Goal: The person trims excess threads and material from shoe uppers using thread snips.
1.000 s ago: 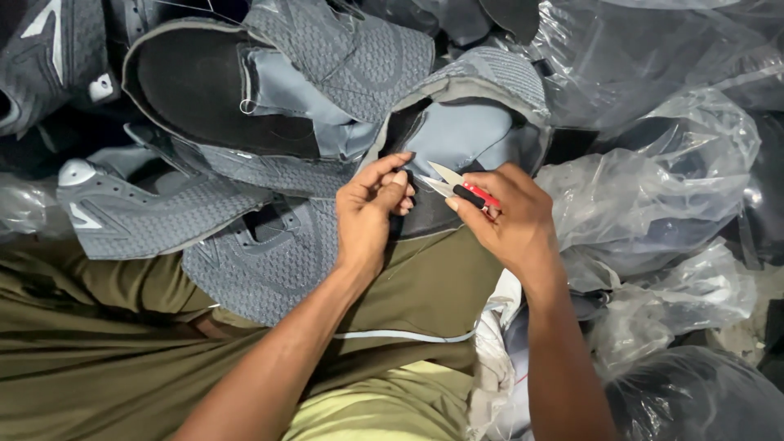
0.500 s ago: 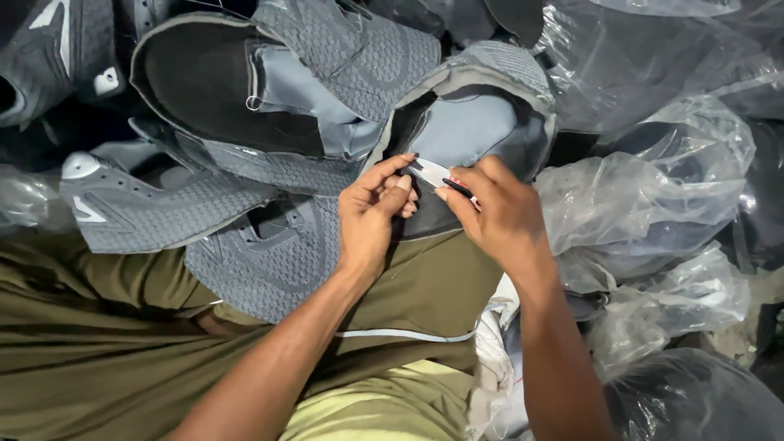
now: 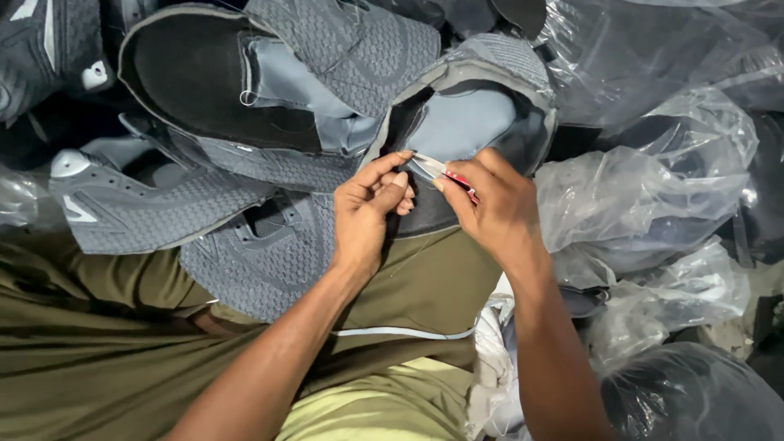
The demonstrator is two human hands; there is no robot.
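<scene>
Steel snips at the shoe collar

Red-handled steel thread snips (image 3: 445, 173) sit pinched in the right hand (image 3: 490, 208), blades pointing up-left, long axis slanting toward the left hand (image 3: 371, 214), which pinches the grey knit shoe upper (image 3: 482, 114) beside them, before clear plastic bags (image 3: 653, 188).

Grey shoe upper (image 3: 482, 106) with a woven knit pattern outside and pale blue-grey lining inside. Snips (image 3: 445, 173) with silver blades and red handle. Other uppers (image 3: 269, 261) in the same textured grey, one with a black sole (image 3: 192, 90). Olive-green trousers (image 3: 90, 343). Clear, shiny plastic bags (image 3: 645, 188).
</scene>
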